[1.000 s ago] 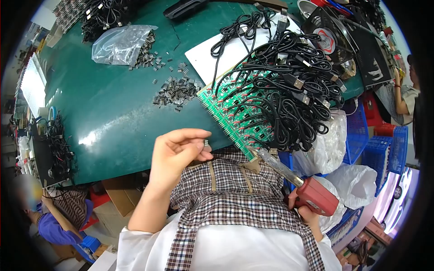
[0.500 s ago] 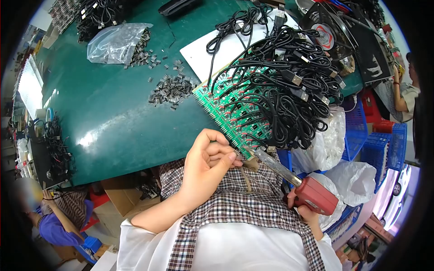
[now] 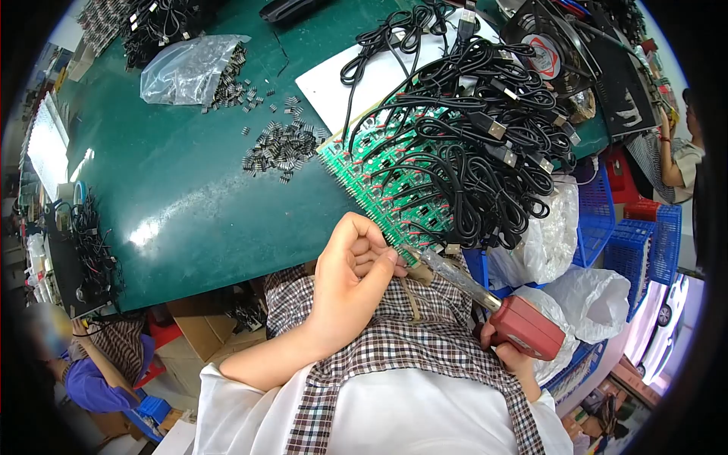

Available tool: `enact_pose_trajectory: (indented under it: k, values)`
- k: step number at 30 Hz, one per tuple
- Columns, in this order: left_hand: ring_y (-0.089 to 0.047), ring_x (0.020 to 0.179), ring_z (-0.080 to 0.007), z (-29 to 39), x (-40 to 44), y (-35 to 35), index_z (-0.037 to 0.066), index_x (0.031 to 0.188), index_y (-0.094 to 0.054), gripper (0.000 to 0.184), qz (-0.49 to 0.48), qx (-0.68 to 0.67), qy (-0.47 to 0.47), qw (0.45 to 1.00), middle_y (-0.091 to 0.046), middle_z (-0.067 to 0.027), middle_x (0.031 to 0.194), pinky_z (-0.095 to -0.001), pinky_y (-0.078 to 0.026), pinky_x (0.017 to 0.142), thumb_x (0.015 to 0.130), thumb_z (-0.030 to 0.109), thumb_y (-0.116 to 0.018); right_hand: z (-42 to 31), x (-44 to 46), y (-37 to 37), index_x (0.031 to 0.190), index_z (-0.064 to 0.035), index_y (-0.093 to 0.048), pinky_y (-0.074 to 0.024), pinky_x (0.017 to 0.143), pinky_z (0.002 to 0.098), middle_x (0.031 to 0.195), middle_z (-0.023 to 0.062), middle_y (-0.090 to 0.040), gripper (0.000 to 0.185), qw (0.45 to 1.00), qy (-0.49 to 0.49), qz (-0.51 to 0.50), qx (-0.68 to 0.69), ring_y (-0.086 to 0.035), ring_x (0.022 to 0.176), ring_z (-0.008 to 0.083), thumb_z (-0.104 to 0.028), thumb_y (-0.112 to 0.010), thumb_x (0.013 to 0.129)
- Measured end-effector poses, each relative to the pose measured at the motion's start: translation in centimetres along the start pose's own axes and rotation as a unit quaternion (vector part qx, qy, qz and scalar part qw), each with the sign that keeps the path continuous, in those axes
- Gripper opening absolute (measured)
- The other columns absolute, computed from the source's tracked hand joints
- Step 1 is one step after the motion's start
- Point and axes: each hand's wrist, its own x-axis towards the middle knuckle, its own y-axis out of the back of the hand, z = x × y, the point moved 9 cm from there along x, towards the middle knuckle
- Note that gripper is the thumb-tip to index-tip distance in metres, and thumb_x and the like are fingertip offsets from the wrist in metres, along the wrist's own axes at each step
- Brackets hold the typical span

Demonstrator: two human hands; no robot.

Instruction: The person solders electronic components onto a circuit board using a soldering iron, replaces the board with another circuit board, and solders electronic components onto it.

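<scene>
My right hand (image 3: pixel 517 358) is wrapped round the red handle of a soldering iron (image 3: pixel 528 327). Its metal barrel slants up and left, and the tip reaches the near corner of a green circuit board panel (image 3: pixel 356 163). At that same corner my left hand (image 3: pixel 356 262) is closed in a pinch, thumb against fingers; whatever sits between the fingertips is too small to make out. Metal pins line the panel's left edge. Black USB cables (image 3: pixel 485 174) are attached to the boards and lie bundled over their right side.
Small black pin parts (image 3: pixel 280 148) lie heaped on the green table (image 3: pixel 189 197), more spilling from a clear plastic bag (image 3: pixel 186 72). A white sheet (image 3: pixel 326 87) lies under the panel. A fan (image 3: pixel 544 57) stands at the back right; blue baskets (image 3: pixel 633 246) are at right. Other people sit both sides.
The soldering iron has shifted slightly up and left, its tip still at the panel's corner. My left hand stays pinched there with a small shift. The panel and table appear slightly further left.
</scene>
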Motion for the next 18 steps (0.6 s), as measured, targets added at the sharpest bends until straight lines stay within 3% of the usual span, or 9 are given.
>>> enact_pose_trajectory:
  k: [10, 18]
  values:
    - [-0.057, 0.074, -0.0142, -0.16, -0.02, 0.05, 0.003, 0.089, -0.036, 0.016, -0.001, -0.013, 0.005, 1.0, -0.053, -0.0082, 0.082, -0.029, -0.052, 0.068, 0.083, -0.006, -0.046, 0.01, -0.42, 0.81, 0.111, 0.0066, -0.05, -0.0488, 0.066, 0.0269, 0.086, 0.0087, -0.064, 0.068, 0.992, -0.007, 0.047, -0.119, -0.063, 0.073, 0.0179, -0.037, -0.075, 0.066]
    - [-0.058, 0.073, -0.0145, -0.05, -0.02, -0.02, 0.003, 0.089, -0.036, 0.015, 0.009, -0.015, 0.001, 1.0, -0.054, -0.0089, 0.081, -0.0289, -0.052, 0.068, 0.083, -0.007, -0.046, 0.43, -0.74, 1.01, 0.111, 0.0079, -0.049, -0.0485, 0.065, 0.0269, 0.086, 0.0091, -0.064, 0.068, 0.988, -0.008, 0.017, -0.152, -0.063, 0.072, 0.0179, -0.036, -0.075, 0.067]
